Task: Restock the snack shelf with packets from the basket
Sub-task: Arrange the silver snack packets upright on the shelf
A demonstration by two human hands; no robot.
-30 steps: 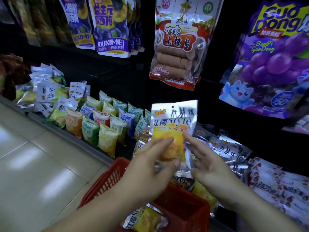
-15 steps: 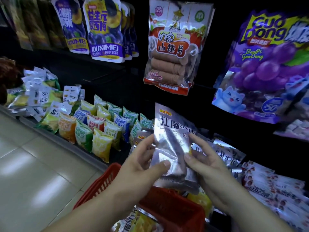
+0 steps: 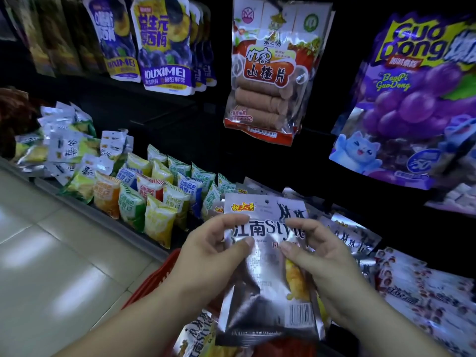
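— Above the basket [image 3: 154,276], in front of the lower shelf [image 3: 87,207]: packet [image 3: 268,274] is upright, print facing the camera, barcode end down.
— Grip?
— Both hands are on it. Left hand [image 3: 206,256] pinches the left side, thumb flat on the front face, fingers [image 3: 226,222] curled round the upper left edge. Right hand [image 3: 327,264] mirrors that on the right side, thumb on the front, index hooked over the print near the top. The thumb tips are near each other across the middle of the face, not touching.
— Free edges?
— The top edge and the whole lower half are clear of the fingers. The bottom seam hangs over the basket. A second packet [image 3: 198,336] with the same print lies in the basket, below left. Whether the two touch, cannot tell.
— Room around it?
— Left: small bags [image 3: 154,202] stand in rows on the shelf, near the left hand.
Right and behind: silver packets [image 3: 353,235] of the same kind lie stacked on the shelf, close behind the top edge. Touching or not, cannot tell.
Up: a dark gap between the shelf stock and the hanging bags, with the hawthorn bag [image 3: 268,73] straight above and the grape bag [image 3: 412,99] up right.
Far left: past the shelf, tiled floor [image 3: 51,253].
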